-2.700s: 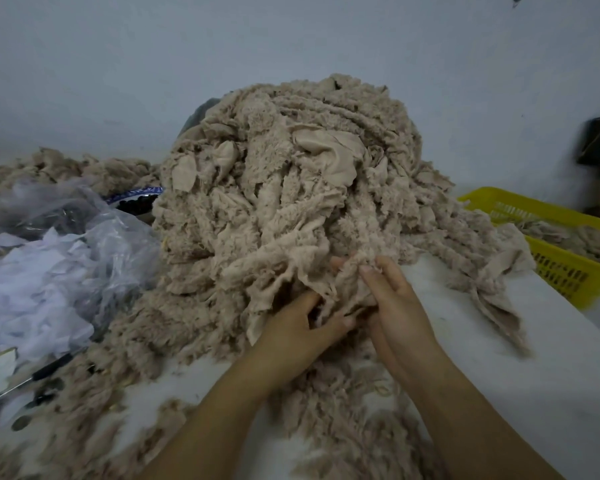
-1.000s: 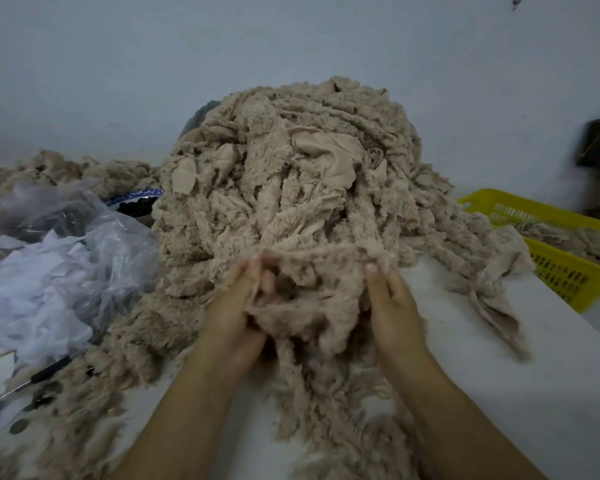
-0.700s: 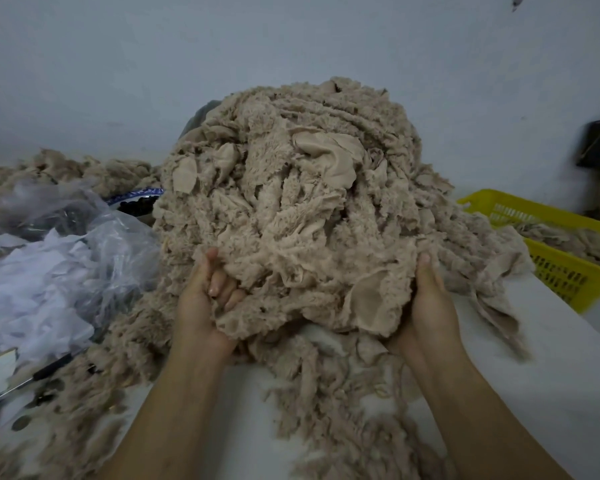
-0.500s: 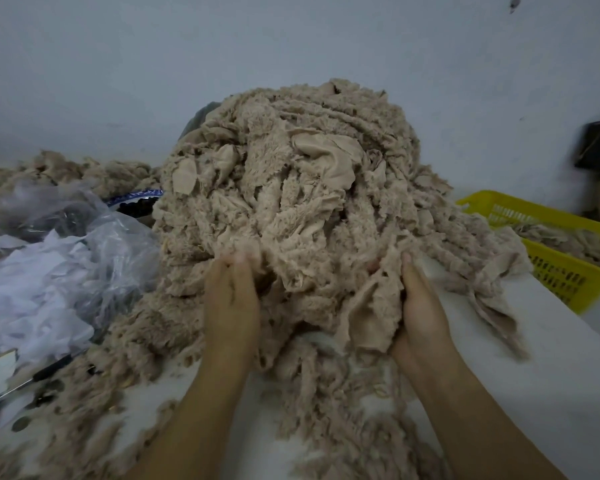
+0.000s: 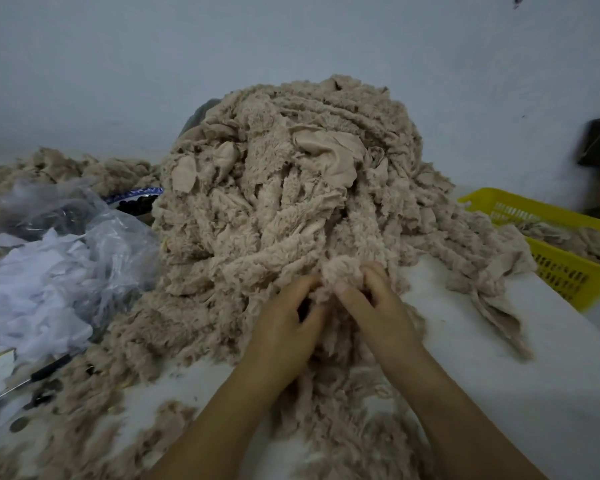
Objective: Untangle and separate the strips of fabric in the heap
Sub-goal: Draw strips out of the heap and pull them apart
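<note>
A tall heap of beige fuzzy fabric strips rises on the white table in front of me. At its near foot, my left hand and my right hand sit close together, fingers curled into a small fluffy tuft of strip that they pinch between them. More loose strips trail down between my forearms toward the table's near edge.
A clear plastic bag of white scraps lies at the left, with scissors near it. A yellow basket holding beige strips stands at the right. Another beige pile lies far left by the wall.
My hands had spread wide and lifted a big clump off the heap's front; they have let it drop and come together at the heap's foot, pinching a small tuft.
</note>
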A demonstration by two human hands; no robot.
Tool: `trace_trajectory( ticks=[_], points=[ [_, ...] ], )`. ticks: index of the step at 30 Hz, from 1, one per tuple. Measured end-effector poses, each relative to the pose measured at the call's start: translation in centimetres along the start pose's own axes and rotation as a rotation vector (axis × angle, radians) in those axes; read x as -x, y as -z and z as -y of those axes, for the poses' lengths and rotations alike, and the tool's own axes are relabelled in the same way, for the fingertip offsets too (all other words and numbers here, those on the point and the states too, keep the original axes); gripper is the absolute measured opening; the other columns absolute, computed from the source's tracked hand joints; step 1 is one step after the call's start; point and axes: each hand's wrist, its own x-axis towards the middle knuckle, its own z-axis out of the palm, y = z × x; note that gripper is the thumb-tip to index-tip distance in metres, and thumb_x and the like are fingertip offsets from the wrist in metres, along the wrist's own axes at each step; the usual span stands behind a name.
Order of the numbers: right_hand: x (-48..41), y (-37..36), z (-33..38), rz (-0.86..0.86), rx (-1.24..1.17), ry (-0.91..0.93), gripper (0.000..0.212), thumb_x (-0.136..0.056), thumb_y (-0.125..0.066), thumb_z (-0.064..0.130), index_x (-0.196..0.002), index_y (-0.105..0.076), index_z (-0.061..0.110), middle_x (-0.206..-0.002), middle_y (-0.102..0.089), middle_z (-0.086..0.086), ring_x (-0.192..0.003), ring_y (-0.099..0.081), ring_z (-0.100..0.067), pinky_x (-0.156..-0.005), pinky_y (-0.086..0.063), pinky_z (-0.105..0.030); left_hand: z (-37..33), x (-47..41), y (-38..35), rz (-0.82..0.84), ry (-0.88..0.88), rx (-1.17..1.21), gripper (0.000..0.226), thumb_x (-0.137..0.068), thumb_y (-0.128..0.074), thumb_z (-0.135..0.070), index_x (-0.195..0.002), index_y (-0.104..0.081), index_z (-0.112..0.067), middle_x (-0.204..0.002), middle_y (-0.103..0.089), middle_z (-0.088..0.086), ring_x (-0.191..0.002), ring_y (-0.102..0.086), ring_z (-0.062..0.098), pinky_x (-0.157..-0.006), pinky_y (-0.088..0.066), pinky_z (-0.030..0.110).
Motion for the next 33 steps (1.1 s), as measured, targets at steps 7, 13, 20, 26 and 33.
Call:
trace_trajectory(
  ticks=[7,13,20,26,33],
  points=[
    [0.1,0.0,-0.2,0.074,0.151,-0.042,0.053,-0.08,-0.064,0.065,-0.129,-0.053,0.048,-0.124,-0.062,0.024,-0.114,-0.06,0.0,-0.089,-0.052,-0.019,-0.5,-0.3,0.6,-0.129,0.265,0.697,0.017,-0.086,-0.064,-0.033,-0.098,-0.075,-0.037,-0.105,-0.076,-0.002,-0.1,-0.072,0.017,-0.079,-0.059,0.034],
    [0.0,0.2,0.2,0.015,0.173,0.071,0.025,-0.099,-0.056,0.033,-0.086,-0.065,0.053,-0.079,-0.065,0.023,-0.068,-0.06,0.005,-0.061,-0.044,-0.01,-0.5,-0.4,1.2,-0.139,0.256,0.743,0.025,-0.083,-0.064,-0.054,-0.101,-0.075,-0.04,-0.112,-0.074,-0.007,-0.106,-0.07,0.013,-0.081,-0.056,0.023],
    [-2.0,5.2,2.0,-0.536,-1.13,-0.087,0.04,-0.094,-0.056,0.052,-0.097,-0.072,0.015,-0.097,-0.073,-0.002,-0.087,-0.07,-0.015,-0.072,-0.057,-0.026,1.0,-0.4,0.4,0.123,0.169,-0.152,0.049,-0.096,-0.054,-0.051,-0.142,-0.036,-0.053,-0.143,-0.032,-0.031,-0.136,-0.029,-0.003,-0.112,-0.03,0.028],
    [-1.2,1.6,-0.8,-0.398,-0.205,-0.224,0.018,-0.097,-0.056,0.037,-0.1,-0.069,0.025,-0.073,-0.069,0.009,-0.063,-0.064,-0.004,-0.061,-0.051,-0.023,2.0,-0.7,0.4,-0.005,0.216,-0.317,0.034,-0.098,-0.058,-0.035,-0.13,-0.055,-0.026,-0.118,-0.047,-0.01,-0.118,-0.043,0.012,-0.098,-0.039,0.025],
    [-0.2,-0.1,-2.1,0.149,0.685,-0.016,0.014,-0.095,-0.058,0.044,-0.104,-0.057,0.034,-0.098,-0.048,0.018,-0.083,-0.051,0.006,-0.073,-0.041,-0.011,2.5,-0.7,0.6,-0.217,0.232,0.053,0.017,-0.102,-0.05,-0.032,-0.087,-0.052,-0.039,-0.088,-0.056,-0.01,-0.071,-0.052,-0.002,-0.06,-0.041,0.011]
  ],
)
